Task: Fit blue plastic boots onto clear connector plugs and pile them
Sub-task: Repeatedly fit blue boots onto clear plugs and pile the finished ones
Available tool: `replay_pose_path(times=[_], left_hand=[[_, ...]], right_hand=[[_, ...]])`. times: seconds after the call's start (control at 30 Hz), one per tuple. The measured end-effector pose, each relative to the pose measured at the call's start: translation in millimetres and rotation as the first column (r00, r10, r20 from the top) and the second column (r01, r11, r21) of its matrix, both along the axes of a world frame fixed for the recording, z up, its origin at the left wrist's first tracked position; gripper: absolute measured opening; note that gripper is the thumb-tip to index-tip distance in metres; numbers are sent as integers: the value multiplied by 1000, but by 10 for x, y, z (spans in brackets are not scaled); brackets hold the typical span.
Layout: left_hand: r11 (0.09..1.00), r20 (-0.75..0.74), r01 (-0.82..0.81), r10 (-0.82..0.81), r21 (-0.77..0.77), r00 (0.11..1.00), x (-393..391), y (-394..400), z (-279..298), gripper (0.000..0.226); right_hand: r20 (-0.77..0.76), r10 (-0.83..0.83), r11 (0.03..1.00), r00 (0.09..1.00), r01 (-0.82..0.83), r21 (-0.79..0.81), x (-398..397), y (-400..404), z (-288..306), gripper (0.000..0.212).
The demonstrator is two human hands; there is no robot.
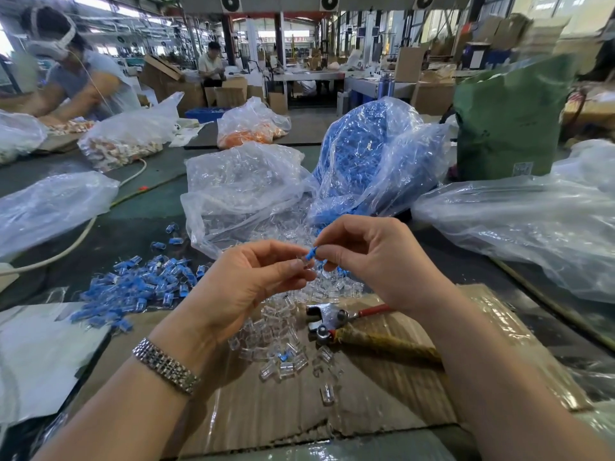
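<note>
My left hand (253, 277) pinches a clear connector plug (304, 261) at its fingertips. Against the plug's end, my right hand (366, 257) pinches a small blue boot (311, 254). Both hands are raised above a scatter of loose clear plugs (286, 331) on flattened cardboard (382, 410). A pile of plugs fitted with blue boots (139, 287) lies to the left on the table. Behind the hands an open clear bag of plugs (239, 191) and a clear bag of blue boots (369, 154) rest side by side.
Pliers with red and wrapped handles (349, 324) lie on the cardboard just right of the loose plugs. Large plastic bags (532, 224) (50, 204) flank the work spot. A green sack (509, 118) stands at back right. Another person (73, 71) works at far left.
</note>
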State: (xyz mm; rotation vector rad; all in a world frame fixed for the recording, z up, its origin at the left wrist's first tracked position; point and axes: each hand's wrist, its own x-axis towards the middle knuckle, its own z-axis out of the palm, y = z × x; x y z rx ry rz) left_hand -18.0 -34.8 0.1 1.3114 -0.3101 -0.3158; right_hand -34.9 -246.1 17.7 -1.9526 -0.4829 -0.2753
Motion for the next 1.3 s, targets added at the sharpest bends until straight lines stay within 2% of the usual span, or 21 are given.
replay_pose_path(times=[0.27,0.43,0.5,0.57,0.63,0.7,0.77,0.8,0.9,0.97,1.07,1.13,1.2,1.3], left_hand=[[1000,-13,28,-28,0,1000,16,10,-1,21],[998,11,37,-38,56,999,14,16,-13,21],[997,10,36,-37,69,999,16,27,-13,21],[999,3,15,-15,51,1000,21,39,-11,21],[999,5,-10,10,44,1000,26,50,-15,22],[999,2,-38,38,28,999,38,63,-25,23],[997,-8,-76,76,8,997,62,80,-30,22],[996,-14,-89,89,-4,996,72,87,-33,21],[995,-31,-92,90,-45,995,94,111,-41,23],[994,-37,-89,87,-64,996,101,126,-37,28],[989,-55,-109,104,-101,993,100,135,-25,27],[986,-63,-109,101,-129,993,87,132,-21,25],[987,-47,-95,90,-131,995,66,107,-14,25],[993,6,-82,82,-83,997,31,37,12,34]], right_hand=[[96,-38,987,995,53,-154,-71,43,28,9],[153,-56,958,987,96,-271,-82,82,34,8],[99,-74,944,992,102,-315,-92,55,60,11],[-31,-112,911,993,90,-403,-111,-64,106,28],[-194,-127,804,973,-14,-594,-151,-210,150,47],[-321,-139,621,937,-170,-765,-210,-250,169,60],[-338,-136,497,931,-231,-837,-231,-194,149,61],[-329,-129,483,936,-230,-845,-227,-165,135,59],[-297,-123,495,947,-200,-845,-233,-125,149,40],[-301,-134,562,944,-178,-808,-242,-138,164,27],[-346,-135,715,928,-151,-683,-256,-171,198,40],[-360,-110,796,926,-134,-590,-235,-206,206,33],[-357,-72,841,931,-135,-523,-213,-213,211,22],[-369,-32,886,929,-144,-441,-187,-175,185,24]])
